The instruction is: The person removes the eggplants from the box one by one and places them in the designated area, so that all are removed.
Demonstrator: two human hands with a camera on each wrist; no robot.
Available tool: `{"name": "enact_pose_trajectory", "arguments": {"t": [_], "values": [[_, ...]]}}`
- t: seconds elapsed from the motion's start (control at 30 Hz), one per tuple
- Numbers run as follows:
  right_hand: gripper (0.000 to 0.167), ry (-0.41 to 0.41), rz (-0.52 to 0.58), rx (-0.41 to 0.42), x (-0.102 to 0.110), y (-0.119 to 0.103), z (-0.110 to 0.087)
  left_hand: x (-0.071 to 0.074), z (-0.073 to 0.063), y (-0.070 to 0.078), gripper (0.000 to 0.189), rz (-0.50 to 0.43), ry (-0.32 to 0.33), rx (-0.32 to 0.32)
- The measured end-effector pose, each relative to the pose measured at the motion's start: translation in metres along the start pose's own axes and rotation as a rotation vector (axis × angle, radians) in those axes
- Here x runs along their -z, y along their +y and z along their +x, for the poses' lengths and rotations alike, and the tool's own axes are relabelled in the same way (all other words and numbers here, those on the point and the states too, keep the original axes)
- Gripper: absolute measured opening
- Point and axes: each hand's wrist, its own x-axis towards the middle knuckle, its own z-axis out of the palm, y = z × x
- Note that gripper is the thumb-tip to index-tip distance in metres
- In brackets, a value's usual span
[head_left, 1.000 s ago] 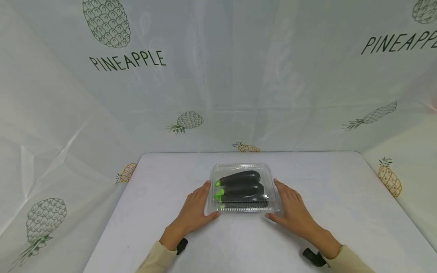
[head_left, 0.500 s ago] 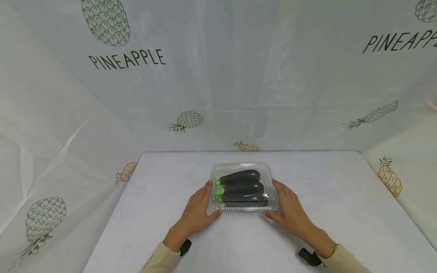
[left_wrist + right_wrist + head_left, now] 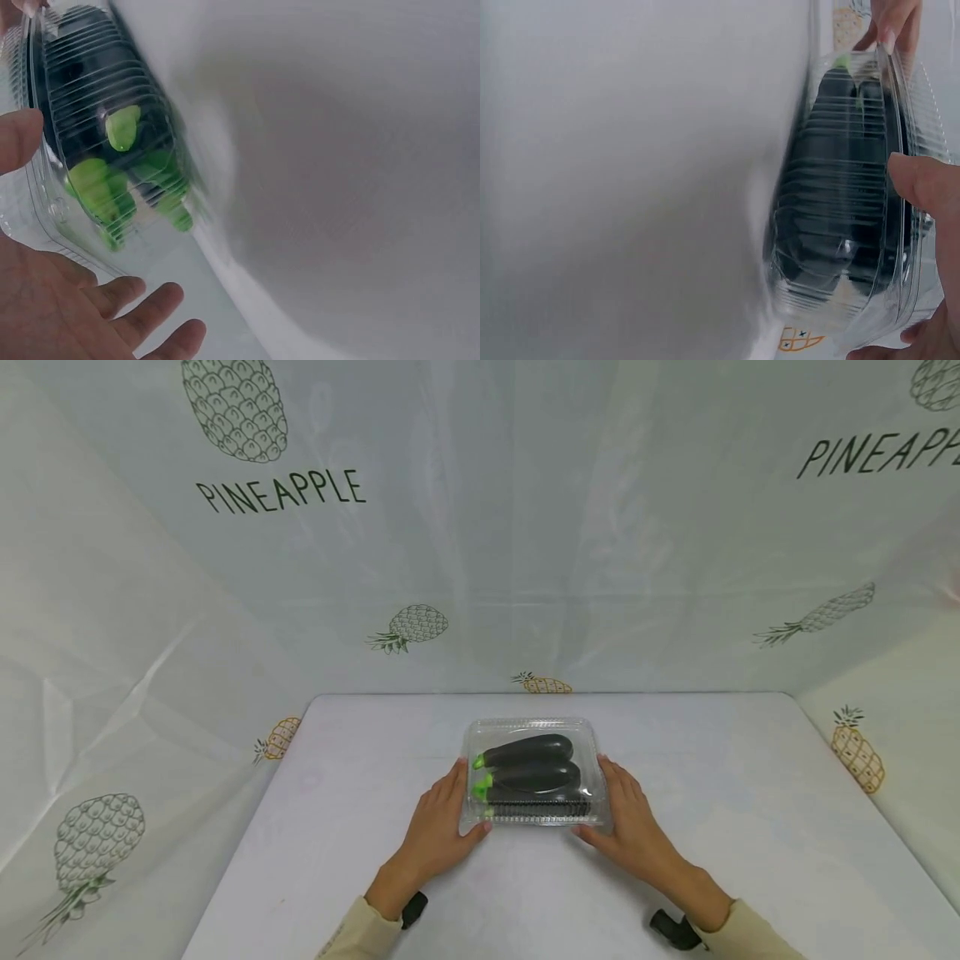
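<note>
A clear plastic clamshell box point(image 3: 528, 724) rests on the white table with its lid down. Inside lie several dark eggplants point(image 3: 534, 775), their green stem ends pointing left. My left hand point(image 3: 438, 827) is at the box's left side, thumb by the front corner. Its fingers spread loosely past the ribbed wall in the left wrist view, with the thumb point(image 3: 21, 139) at the rim. At the opposite side is my right hand point(image 3: 636, 827), fingers along the edge. In the right wrist view its thumb point(image 3: 922, 180) lies at the rim; its other fingers are partly hidden.
The white table point(image 3: 720, 777) extends around the box on all sides. Behind it hangs a pale curtain point(image 3: 540, 552) printed with pineapples. Small black devices point(image 3: 675, 930) are strapped at both wrists, below beige sleeves point(image 3: 753, 935).
Both hands have shifted slightly inward, closer against the sides of the box. The box and the eggplants stay in place.
</note>
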Motion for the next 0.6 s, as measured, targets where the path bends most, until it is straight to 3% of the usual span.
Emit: {"name": "enact_pose_trajectory", "arguments": {"t": [0.6], "values": [[0.110, -0.018, 0.024, -0.047, -0.0024, -0.0064, -0.0017, -0.0015, -0.0006, 0.0042, 0.089, -0.022, 0.037, 0.032]]}}
